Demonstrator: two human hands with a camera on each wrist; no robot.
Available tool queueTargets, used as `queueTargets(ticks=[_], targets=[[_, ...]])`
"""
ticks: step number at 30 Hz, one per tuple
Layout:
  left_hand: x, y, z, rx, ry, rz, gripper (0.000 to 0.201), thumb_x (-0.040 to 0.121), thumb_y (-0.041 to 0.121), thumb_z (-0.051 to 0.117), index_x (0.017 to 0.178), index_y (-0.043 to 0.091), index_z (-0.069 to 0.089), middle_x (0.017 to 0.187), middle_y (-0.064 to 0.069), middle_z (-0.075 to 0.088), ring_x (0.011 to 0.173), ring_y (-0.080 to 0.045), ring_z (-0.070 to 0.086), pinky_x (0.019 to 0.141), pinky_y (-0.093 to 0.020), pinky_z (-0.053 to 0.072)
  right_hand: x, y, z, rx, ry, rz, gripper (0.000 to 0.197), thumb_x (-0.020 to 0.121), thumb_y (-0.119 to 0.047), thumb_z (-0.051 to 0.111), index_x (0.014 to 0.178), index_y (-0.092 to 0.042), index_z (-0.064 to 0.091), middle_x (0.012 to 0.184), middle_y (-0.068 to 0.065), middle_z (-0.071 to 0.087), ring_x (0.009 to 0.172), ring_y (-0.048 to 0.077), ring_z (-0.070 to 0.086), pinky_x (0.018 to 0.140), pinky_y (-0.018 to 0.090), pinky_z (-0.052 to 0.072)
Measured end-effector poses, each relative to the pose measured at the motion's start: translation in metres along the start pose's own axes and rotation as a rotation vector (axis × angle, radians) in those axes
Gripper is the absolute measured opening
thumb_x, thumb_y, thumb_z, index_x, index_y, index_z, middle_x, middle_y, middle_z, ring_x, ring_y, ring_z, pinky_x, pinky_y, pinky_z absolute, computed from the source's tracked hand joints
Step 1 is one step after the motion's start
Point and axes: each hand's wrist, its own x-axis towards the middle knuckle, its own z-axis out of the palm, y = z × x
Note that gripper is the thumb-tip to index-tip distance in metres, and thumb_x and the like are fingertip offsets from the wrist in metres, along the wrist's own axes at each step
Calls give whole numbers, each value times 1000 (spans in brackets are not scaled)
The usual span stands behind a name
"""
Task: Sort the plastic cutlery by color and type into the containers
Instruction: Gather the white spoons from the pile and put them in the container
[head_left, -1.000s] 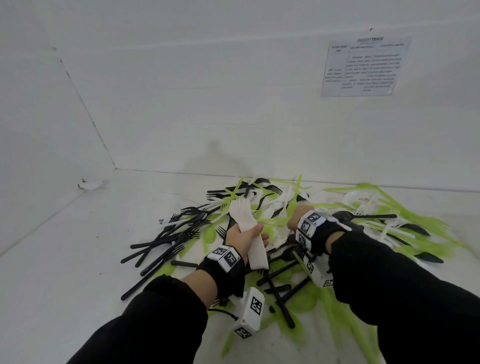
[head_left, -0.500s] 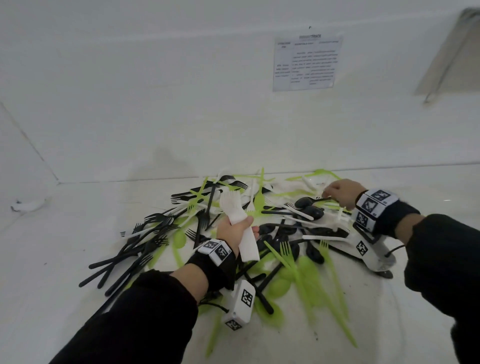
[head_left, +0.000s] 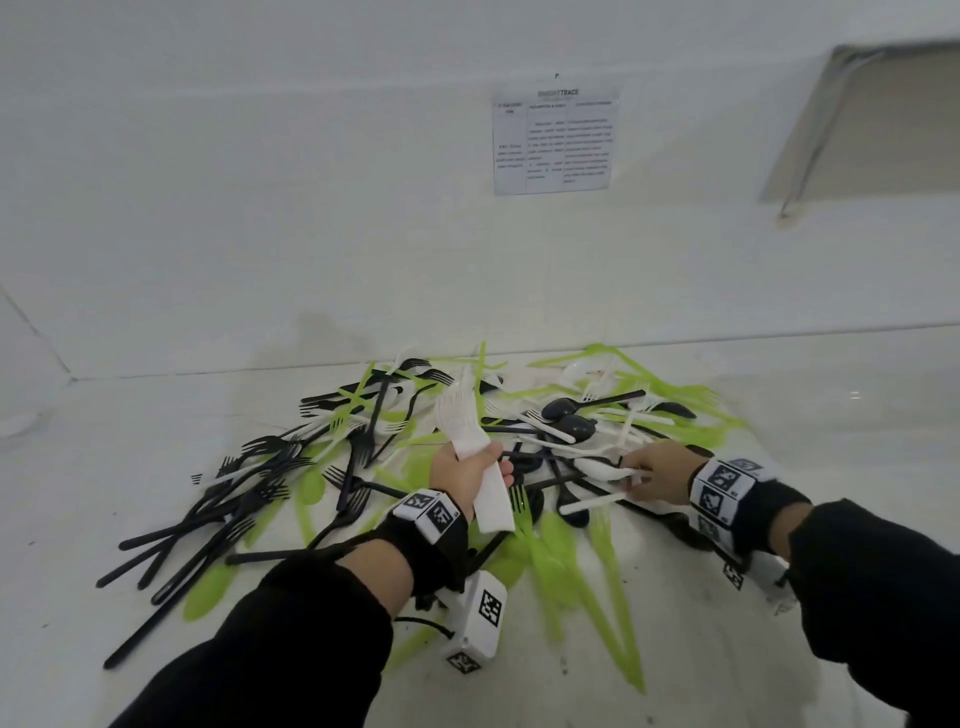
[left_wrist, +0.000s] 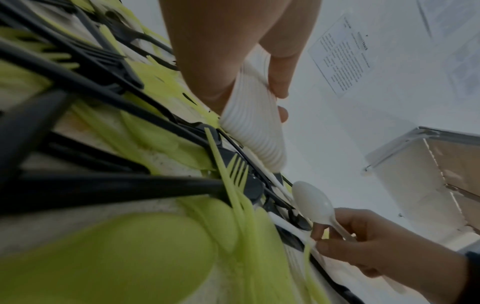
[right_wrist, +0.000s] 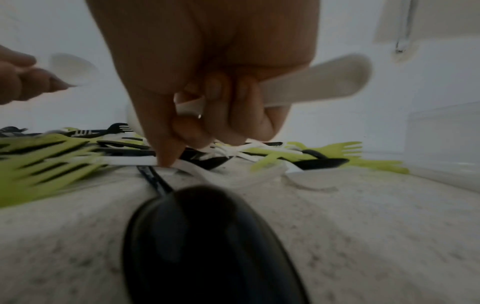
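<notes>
white forks (head_left: 470, 457) — left hand (head_left: 465, 480) grips | white spoon (head_left: 605, 470) — right hand (head_left: 657, 475) pinches | pile (head_left: 363, 457) around

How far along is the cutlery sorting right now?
Early. Nothing visibly sits in a container yet. The left hand grips a stack of white forks; the right hand holds a white spoon. The mixed pile of black, green and white pieces remains unsorted.
</notes>
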Motion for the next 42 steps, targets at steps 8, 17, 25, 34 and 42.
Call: queueTargets(ticks=[8,17,25,34,42], targets=[[-6,-8,13,3,62,21,15,87,-4,60,78,3,51,71,-14,57,47,-16,59,46,-27,55,11,23,-22,135,211,66,39,88,-33,53,114,-5,57,113,14,60,105,26,55,79,28,39],[-7,-21,24,-36,134,10,13,86,-3,61,82,4,51,73,-16,58,47,-18,61,45,-27,54,34,8,-17,222,124,-26,30,93,-25,48,117,-12,61,105,10,63,89,18,60,68,13,46],[-4,-22,33,-32,181,33,14,85,-1,62,82,5,50,71,-14,59,48,-16,61,46,-27,55,55,8,-18,146,71,-125,27,93,-27,49,115,-18,62,97,0,66,103,19,56,75,21,37],[9,-25,41,-39,216,56,10,86,-3,61,84,2,52,72,-16,58,43,-14,61,45,-28,54,72,25,-27,310,52,-199,20,85,-16,58,100,-10,70,100,13,69,90,15,58,76,24,42],[21,-20,44,-46,219,32,13,85,-3,62,85,6,52,74,-16,60,46,-16,62,45,-28,55,129,39,-72,556,460,113,42,96,-23,44,130,1,42,128,25,49,115,38,49,91,36,40]])
